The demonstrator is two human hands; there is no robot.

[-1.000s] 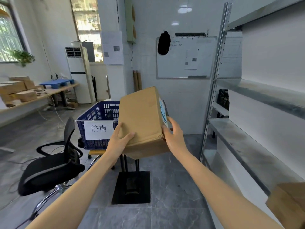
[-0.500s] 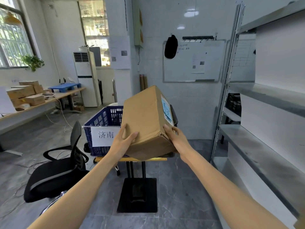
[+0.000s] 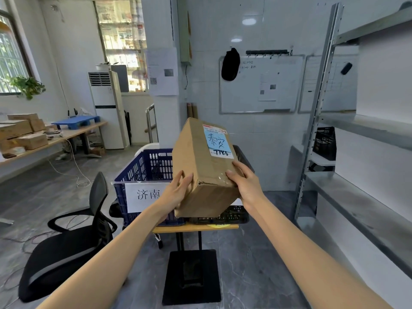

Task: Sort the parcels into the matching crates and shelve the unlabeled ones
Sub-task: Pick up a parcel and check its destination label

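a parcel (image 3: 200,166) sits between both hands, left hand (image 3: 176,192) and right hand (image 3: 246,186), above two crates (image 3: 142,172) on a small desk (image 3: 196,227); chair (image 3: 73,241) left, shelving (image 3: 365,197) right, whiteboard (image 3: 260,83) behind.

parcel (image 3: 200,166) tilted (blue label up) | held by left hand (image 3: 176,192), right hand (image 3: 245,186) | above blue crate (image 3: 142,172)
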